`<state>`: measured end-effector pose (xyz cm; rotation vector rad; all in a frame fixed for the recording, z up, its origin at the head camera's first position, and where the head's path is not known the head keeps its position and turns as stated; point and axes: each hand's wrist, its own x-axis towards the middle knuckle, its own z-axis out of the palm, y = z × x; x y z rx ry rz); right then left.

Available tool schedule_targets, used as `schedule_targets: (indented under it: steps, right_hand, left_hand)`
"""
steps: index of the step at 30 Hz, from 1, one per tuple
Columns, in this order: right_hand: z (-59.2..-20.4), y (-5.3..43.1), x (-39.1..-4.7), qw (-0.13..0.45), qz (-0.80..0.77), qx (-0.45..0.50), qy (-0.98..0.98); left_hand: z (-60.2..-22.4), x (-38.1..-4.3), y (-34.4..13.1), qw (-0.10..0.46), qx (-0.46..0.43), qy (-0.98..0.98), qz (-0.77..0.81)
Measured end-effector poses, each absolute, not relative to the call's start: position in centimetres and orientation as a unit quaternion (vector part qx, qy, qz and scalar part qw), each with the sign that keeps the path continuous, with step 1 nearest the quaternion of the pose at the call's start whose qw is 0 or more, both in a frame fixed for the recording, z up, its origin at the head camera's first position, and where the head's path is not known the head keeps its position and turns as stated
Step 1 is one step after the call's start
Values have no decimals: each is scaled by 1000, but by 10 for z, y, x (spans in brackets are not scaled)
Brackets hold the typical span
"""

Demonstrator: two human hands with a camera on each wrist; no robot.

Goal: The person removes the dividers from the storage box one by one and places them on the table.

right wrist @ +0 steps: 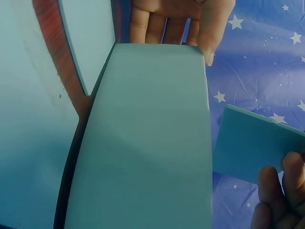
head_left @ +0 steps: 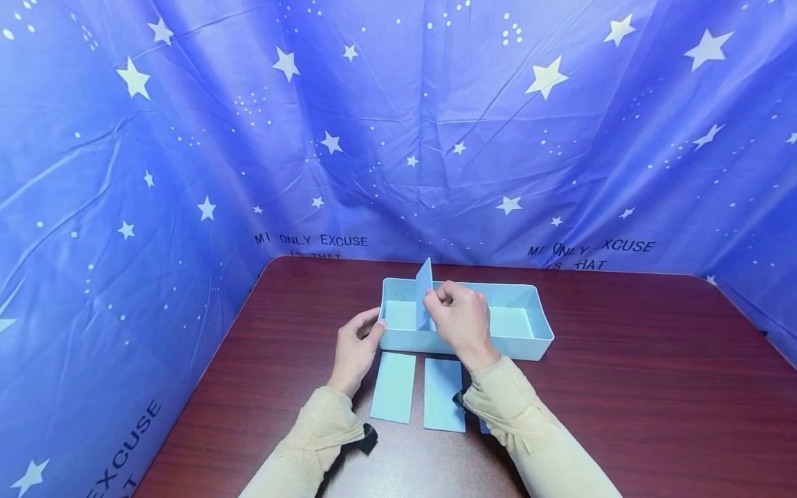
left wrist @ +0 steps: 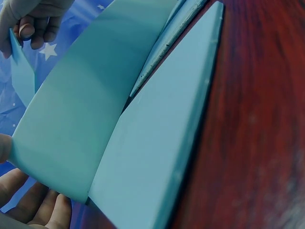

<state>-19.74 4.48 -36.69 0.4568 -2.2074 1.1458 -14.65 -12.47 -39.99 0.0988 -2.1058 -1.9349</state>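
Note:
A long, light blue open-top box [head_left: 407,340] stands on the table, its length running left to right. My left hand [head_left: 356,349] holds the box's left end, thumb at the near corner and fingers along the outer end wall. Between thumb and fingers, my right hand [head_left: 463,319] pinches a thin blue divider panel [head_left: 424,278]. The panel stands upright across the box, left of its middle, and its top rises above the rim. In the right wrist view the same divider [right wrist: 252,145] shows beyond the box wall. Whether its lower edge touches the floor of the box I cannot tell.
Two flat light blue panels, one on the left [head_left: 394,387] and one in the middle [head_left: 443,395], lie in front of the box. A third panel [head_left: 484,427] is mostly hidden under the right sleeve. The dark red wooden table [head_left: 635,387] meets a blue star-patterned curtain [head_left: 423,173] behind.

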Motion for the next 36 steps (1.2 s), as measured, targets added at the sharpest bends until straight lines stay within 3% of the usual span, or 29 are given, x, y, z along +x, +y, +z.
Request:
schedule_targets:
  steps: [11,17,24,36]
  right_hand:
    - [-368,54,-190,306,428,174,-832]
    - [-368,59,-184,299,428,174,-835]
    - [-368,63,-179,302,427,177,-834]
    - [-370,70,-173,317,419,181,-832]
  left_hand:
    - [-403,-148,-125,140,38,-731,-667]
    - [-429,-163,-130,144,39,-725,-672]
    - [-403,-148,-126,144,29,-729,-669]
    - [-401,-147,-126,140,31,-726,-672]
